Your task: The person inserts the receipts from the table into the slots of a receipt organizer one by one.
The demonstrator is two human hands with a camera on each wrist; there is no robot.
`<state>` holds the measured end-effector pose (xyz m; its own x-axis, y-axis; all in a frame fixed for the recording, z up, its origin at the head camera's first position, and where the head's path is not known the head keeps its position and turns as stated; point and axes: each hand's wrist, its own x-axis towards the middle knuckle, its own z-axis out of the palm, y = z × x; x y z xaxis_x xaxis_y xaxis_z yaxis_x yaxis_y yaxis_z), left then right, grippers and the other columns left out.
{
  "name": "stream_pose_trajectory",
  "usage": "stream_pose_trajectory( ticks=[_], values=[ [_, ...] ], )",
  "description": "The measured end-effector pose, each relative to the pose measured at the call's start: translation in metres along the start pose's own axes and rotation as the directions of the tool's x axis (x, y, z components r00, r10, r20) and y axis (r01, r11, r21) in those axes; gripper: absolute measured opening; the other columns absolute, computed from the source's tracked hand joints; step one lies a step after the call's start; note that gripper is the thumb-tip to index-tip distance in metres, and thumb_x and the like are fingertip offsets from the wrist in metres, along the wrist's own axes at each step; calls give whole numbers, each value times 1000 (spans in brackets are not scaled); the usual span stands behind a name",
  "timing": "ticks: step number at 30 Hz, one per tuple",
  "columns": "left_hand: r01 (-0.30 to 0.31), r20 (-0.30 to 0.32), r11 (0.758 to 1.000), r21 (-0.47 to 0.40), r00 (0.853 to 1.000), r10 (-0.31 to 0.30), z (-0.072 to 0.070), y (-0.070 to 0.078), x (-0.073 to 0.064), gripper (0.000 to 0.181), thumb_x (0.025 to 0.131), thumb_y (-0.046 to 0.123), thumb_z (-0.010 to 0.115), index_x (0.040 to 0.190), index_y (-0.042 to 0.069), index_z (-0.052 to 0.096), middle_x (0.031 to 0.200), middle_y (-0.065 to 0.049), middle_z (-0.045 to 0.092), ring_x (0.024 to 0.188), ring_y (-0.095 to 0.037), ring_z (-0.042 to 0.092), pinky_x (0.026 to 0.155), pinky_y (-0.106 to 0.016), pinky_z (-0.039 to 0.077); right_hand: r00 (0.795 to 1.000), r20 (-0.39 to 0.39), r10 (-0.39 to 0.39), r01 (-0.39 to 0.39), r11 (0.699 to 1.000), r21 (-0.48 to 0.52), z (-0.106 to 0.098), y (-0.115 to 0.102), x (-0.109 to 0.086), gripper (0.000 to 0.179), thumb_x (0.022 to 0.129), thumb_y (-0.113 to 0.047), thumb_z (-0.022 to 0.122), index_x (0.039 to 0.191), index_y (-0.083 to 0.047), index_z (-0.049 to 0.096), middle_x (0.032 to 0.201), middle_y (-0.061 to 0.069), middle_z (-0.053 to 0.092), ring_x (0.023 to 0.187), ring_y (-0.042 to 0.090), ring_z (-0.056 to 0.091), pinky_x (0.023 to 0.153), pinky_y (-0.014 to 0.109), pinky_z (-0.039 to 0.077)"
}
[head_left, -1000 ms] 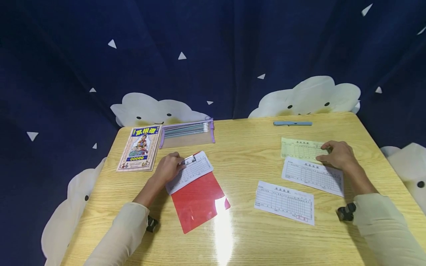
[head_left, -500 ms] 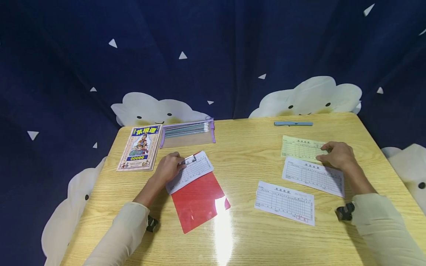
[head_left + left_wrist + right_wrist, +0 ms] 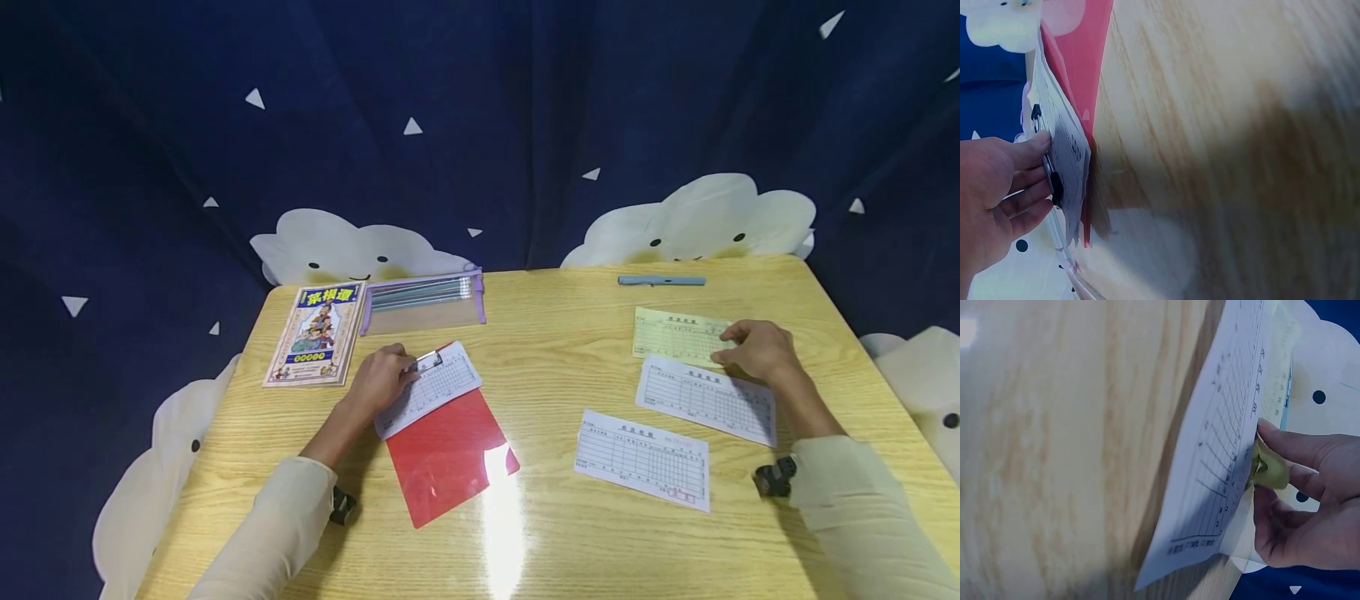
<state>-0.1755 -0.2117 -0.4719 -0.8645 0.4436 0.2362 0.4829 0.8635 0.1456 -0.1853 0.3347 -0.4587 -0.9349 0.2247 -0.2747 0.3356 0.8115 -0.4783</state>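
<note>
My left hand (image 3: 384,377) grips the metal clip (image 3: 1052,169) on the red clipboard (image 3: 450,454). A white printed form (image 3: 450,375) lies on the top part of the board, partly covered by the hand. On the right, my right hand (image 3: 763,350) pinches the right end of a yellow printed form (image 3: 675,337). In the right wrist view this yellow paper (image 3: 1274,472) bulges up between thumb and fingers. Just nearer lies a second white form (image 3: 693,398), passing under the right hand's shadow. A third white form (image 3: 637,458) with a red stamp lies nearer still.
A comic-style book (image 3: 315,333) lies at the left back beside a purple-edged clear pencil pouch (image 3: 423,304). A blue pen (image 3: 662,281) lies near the far edge of the wooden table (image 3: 555,358). A dark blue curtain (image 3: 480,125) hangs behind.
The right hand has shifted very slightly left, with its pinch on the yellow form. The left hand and the clipboard have stayed in place.
</note>
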Motion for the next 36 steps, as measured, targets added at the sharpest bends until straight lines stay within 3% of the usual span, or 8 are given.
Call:
stream_pose_trajectory(
  ticks=[10, 14, 17, 23, 31, 36],
  values=[
    [-4, -14, 1000, 1, 1000, 4, 0, 0, 0, 7, 76, 10, 77, 78, 6, 72, 73, -7, 60, 67, -23, 59, 59, -37, 50, 999, -37, -16, 17, 1000, 14, 1, -4, -1, 37, 83, -9, 66, 114, 9, 55, 118, 32, 50, 104, 44, 42, 83, 55, 38],
    [1, -12, 1000, -5, 1000, -1, 0, 0, 0, 6, 77, 10, 76, 79, 6, 72, 74, -7, 61, 68, -23, 60, 60, -38, 51, 998, -71, 2, -1, 1000, 11, 1, -5, -1, 34, 83, -8, 66, 110, 8, 55, 112, 29, 52, 96, 40, 46, 72, 45, 41],
    [7, -8, 1000, -2, 1000, -7, 0, 0, 0, 7, 77, 10, 76, 81, 6, 73, 74, -7, 61, 69, -23, 60, 60, -37, 51, 998, -61, 33, -32, 999, 20, 1, -6, 0, 38, 81, -9, 68, 110, 7, 51, 111, 28, 50, 90, 35, 48, 66, 39, 40],
    [8, -5, 1000, 1, 1000, -8, 0, 0, 0, 8, 77, 11, 77, 80, 6, 73, 74, -7, 61, 69, -23, 61, 61, -38, 51, 999, -5, 51, -51, 998, 29, -5, -5, 2, 40, 80, -11, 69, 110, 6, 49, 114, 29, 46, 93, 37, 43, 69, 39, 38],
    [23, 11, 1000, 0, 1000, -23, -1, 1, 0, 9, 77, 11, 77, 82, 6, 73, 75, -8, 61, 69, -22, 61, 61, -37, 51, 999, -37, 20, -19, 999, 27, -6, 0, 5, 25, 83, -13, 64, 99, 5, 63, 86, 20, 66, 84, 34, 54, 69, 42, 40],
    [24, 5, 1000, 2, 1000, -24, -1, 1, -1, 8, 77, 12, 77, 81, 6, 73, 74, -7, 61, 68, -22, 60, 60, -36, 50, 1000, 1, -14, 14, 996, 88, -6, 13, 12, 31, 85, -19, 60, 108, 2, 63, 104, 23, 60, 80, 25, 55, 59, 33, 44]
  ],
)
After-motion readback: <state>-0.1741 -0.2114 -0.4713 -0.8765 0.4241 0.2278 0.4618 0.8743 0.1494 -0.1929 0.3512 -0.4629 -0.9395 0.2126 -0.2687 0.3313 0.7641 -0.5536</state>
